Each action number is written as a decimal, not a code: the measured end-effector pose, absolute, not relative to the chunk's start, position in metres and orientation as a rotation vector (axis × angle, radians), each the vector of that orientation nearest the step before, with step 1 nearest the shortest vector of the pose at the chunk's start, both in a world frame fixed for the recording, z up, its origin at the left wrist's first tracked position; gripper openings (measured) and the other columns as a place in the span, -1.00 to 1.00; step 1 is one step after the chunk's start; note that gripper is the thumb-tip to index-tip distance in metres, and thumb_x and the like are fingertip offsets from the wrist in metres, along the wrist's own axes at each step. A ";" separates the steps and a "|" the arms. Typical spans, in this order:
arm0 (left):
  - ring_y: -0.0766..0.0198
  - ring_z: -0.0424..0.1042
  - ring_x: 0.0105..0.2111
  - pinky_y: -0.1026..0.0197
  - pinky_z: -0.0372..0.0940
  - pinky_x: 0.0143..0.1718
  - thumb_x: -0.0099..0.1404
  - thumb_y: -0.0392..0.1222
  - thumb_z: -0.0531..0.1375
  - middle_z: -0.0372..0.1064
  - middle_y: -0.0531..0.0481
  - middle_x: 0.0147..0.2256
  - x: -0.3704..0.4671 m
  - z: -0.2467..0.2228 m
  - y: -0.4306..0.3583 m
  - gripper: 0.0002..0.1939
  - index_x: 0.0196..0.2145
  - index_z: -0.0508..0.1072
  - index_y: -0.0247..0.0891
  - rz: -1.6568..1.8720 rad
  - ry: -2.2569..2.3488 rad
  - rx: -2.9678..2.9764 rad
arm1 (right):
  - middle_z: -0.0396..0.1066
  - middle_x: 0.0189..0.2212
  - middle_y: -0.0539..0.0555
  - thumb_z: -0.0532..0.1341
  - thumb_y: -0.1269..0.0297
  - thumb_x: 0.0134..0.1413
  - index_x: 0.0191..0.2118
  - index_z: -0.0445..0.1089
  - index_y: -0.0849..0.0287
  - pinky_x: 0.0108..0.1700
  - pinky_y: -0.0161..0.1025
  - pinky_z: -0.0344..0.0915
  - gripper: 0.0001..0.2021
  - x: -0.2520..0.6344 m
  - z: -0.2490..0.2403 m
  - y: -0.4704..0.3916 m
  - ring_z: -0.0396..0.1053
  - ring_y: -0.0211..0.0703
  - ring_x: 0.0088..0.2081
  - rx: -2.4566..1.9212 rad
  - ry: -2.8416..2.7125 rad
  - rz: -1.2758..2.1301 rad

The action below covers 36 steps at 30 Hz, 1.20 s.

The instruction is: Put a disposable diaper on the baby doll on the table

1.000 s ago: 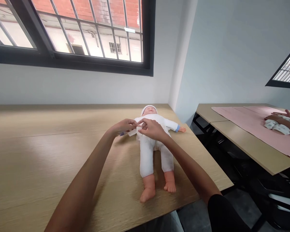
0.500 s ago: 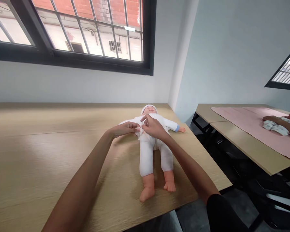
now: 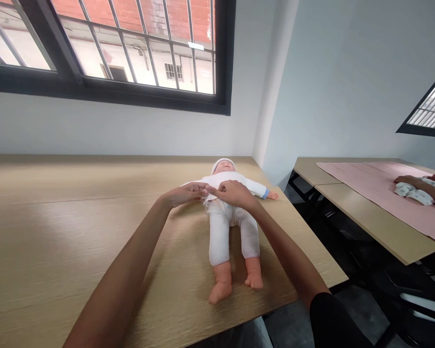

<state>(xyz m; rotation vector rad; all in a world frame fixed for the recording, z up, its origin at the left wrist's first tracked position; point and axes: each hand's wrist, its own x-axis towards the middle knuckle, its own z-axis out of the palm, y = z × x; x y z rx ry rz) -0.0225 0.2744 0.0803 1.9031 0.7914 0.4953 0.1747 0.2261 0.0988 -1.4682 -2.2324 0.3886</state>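
A baby doll [image 3: 219,237] in a white cap, white long-sleeved shirt [image 3: 223,178] and white trousers lies face up on the wooden table, its bare feet towards me. Over its belly, the fingertips of both hands meet at the shirt's lower edge. My left hand [image 3: 186,193] is closed in a pinch on the cloth at the doll's side. Curled fingers of my right hand [image 3: 235,194] reach across to the same edge; the exact spot they grip is partly hidden. Just below the hands shows a diaper [image 3: 221,208] with a pale frilled edge.
My table [image 3: 76,232] ends in an edge right of the doll. Across a gap stands another table with a pink mat [image 3: 380,193], where another person's hand [image 3: 408,180] rests on a doll in patterned cloth. A barred window [image 3: 137,48] is above.
My right hand has come down and its raised fingers have lowered towards the left fingertips. The frilled diaper edge shows more. My left hand has hardly moved.
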 end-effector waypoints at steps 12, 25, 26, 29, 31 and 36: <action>0.37 0.20 -0.49 0.30 0.13 -0.42 0.03 -0.06 0.28 0.27 0.08 -0.49 -0.024 0.078 0.275 -0.78 -0.41 0.45 -0.25 0.432 0.905 1.752 | 0.47 -0.34 -0.01 0.05 0.16 0.20 -0.33 0.36 0.08 -0.39 -0.28 0.06 -0.80 0.174 0.094 0.233 0.32 -0.16 -0.35 -1.488 -2.198 0.299; 0.33 0.19 -0.43 0.28 0.14 -0.36 0.13 0.11 0.23 0.19 0.09 -0.47 -0.017 0.079 0.272 -0.65 -0.44 0.36 -0.26 0.398 0.876 1.882 | 0.43 -0.46 0.04 0.12 0.23 0.12 -0.56 0.28 0.14 -0.36 -0.27 0.12 -0.74 0.179 0.093 0.239 0.33 -0.17 -0.35 -1.510 -2.133 0.223; 0.33 0.20 -0.42 0.27 0.15 -0.35 0.14 0.10 0.23 0.19 0.08 -0.46 -0.017 0.079 0.272 -0.66 -0.44 0.35 -0.25 0.423 0.871 1.883 | 0.42 -0.49 0.04 0.13 0.24 0.11 -0.60 0.25 0.14 -0.37 -0.27 0.11 -0.72 0.179 0.093 0.240 0.33 -0.17 -0.37 -1.513 -2.127 0.224; 0.30 0.23 -0.39 0.25 0.19 -0.30 0.14 0.08 0.22 0.22 0.05 -0.41 -0.018 0.077 0.274 -0.68 -0.40 0.35 -0.24 0.482 0.835 1.879 | 0.37 -0.57 0.02 0.12 0.24 0.10 -0.65 0.20 0.12 -0.40 -0.27 0.10 -0.68 0.181 0.093 0.241 0.29 -0.19 -0.43 -1.538 -2.119 0.224; 0.29 0.23 -0.37 0.24 0.19 -0.28 0.17 0.08 0.20 0.23 0.03 -0.40 -0.018 0.075 0.276 -0.69 -0.38 0.35 -0.25 0.490 0.810 1.898 | 0.35 -0.58 0.00 0.13 0.24 0.08 -0.65 0.21 0.12 -0.41 -0.27 0.10 -0.69 0.182 0.094 0.241 0.27 -0.21 -0.45 -1.545 -2.118 0.226; 0.31 0.19 -0.39 0.26 0.15 -0.29 0.23 0.07 0.16 0.22 0.03 -0.40 -0.017 0.070 0.280 -0.69 -0.35 0.36 -0.26 0.487 0.760 1.914 | 0.40 -0.53 0.03 0.17 0.29 0.02 -0.65 0.25 0.13 -0.39 -0.27 0.14 -0.73 0.185 0.095 0.242 0.32 -0.18 -0.41 -1.522 -2.108 0.282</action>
